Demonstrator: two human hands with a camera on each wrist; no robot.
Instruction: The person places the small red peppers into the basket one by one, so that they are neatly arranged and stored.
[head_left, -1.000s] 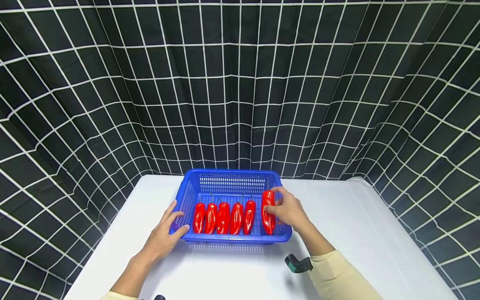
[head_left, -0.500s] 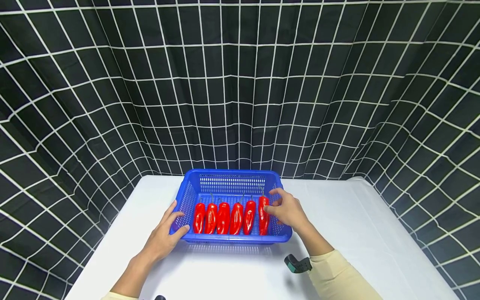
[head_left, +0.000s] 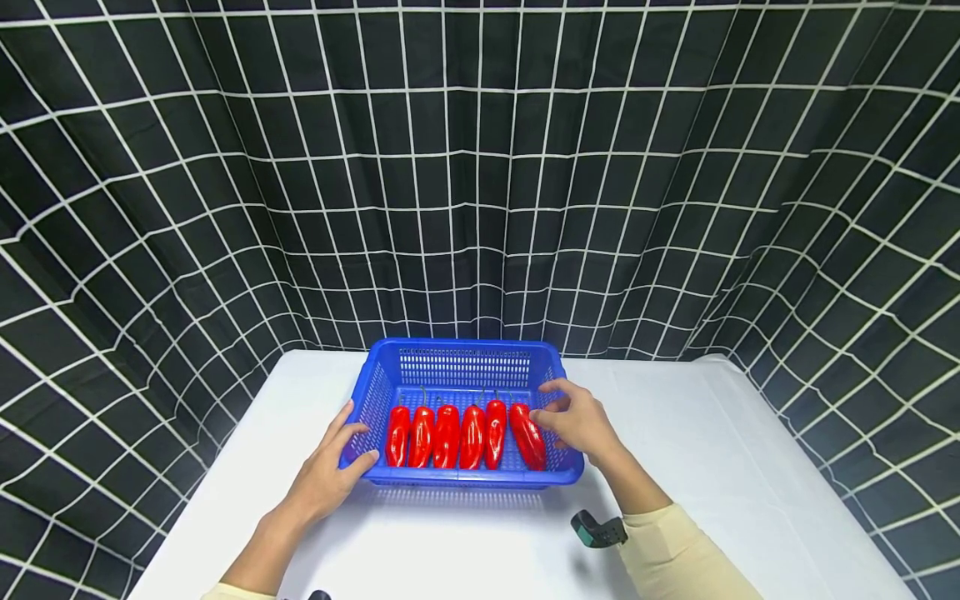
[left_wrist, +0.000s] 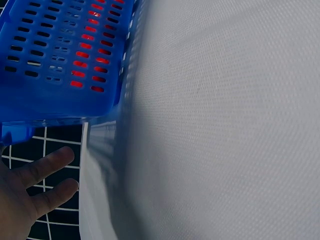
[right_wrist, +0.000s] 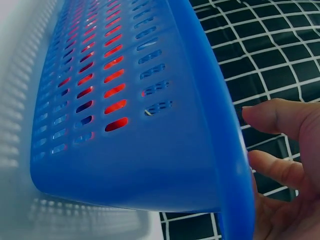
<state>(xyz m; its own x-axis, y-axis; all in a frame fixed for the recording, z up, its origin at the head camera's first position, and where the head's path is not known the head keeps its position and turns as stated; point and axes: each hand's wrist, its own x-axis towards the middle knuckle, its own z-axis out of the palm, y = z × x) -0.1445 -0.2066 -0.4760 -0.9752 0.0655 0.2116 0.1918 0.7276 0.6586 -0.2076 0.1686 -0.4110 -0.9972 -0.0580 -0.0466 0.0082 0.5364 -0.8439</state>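
Note:
Several glossy red chili peppers lie side by side in a blue perforated plastic basket (head_left: 472,477). The rightmost red chili pepper (head_left: 529,440) leans, its stem end to the left and its tip to the right. My right hand (head_left: 581,423) is over the basket's right side, its thumb at or just beside that pepper. In the right wrist view the same hand's thumb and fingers (right_wrist: 286,172) are spread, with nothing between them. My left hand (head_left: 322,475) lies at the basket's front left corner, fingers extended along the side and thumb near the rim. The left wrist view shows straight, parted fingers (left_wrist: 47,167).
The basket stands on a white-covered table (head_left: 712,450), close to its back edge. A dark curtain with a white grid (head_left: 480,183) surrounds the table at the back and both sides. A dark band (head_left: 597,530) sits on my right wrist.
My right hand has let go of the rightmost pepper, which first moved left beside the others and then tilted, tip to the right. The neighbouring pepper shifted slightly left. My left hand stays put.

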